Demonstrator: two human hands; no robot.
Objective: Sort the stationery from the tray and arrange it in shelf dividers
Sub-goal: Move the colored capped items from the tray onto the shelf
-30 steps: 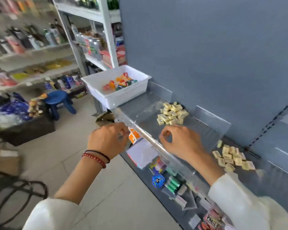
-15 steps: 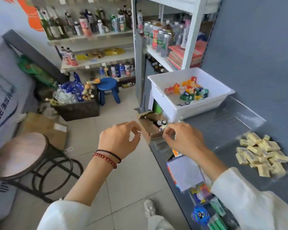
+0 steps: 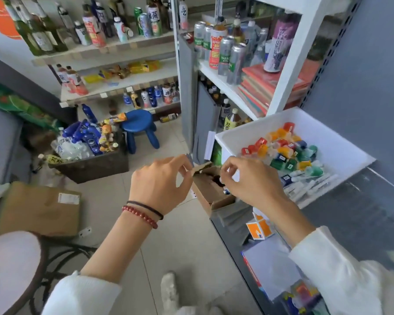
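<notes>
While both hands hover over the floor just off the shelf's (image 3: 362,214) near edge, the tray (image 3: 347,144) sits at two o'clock from them, on the shelf's far end. It holds a heap of coloured pieces (image 3: 282,150), with white pens (image 3: 309,186) at its five o'clock side. The left hand (image 3: 162,183) has its fingers curled, thumb and forefinger tips close together. The right hand (image 3: 253,183) is curled the same way. I cannot tell whether either pinches anything, since the tips overlap a small open box (image 3: 210,195) behind them.

Along the shelf toward six o'clock lie an orange packet (image 3: 261,228), a white pad (image 3: 266,264) and blurred coloured items. No dividers show clearly here.

With the tray so full, most of the sorting looks undone. Both the pieces and the pens have yet to be placed.
</notes>
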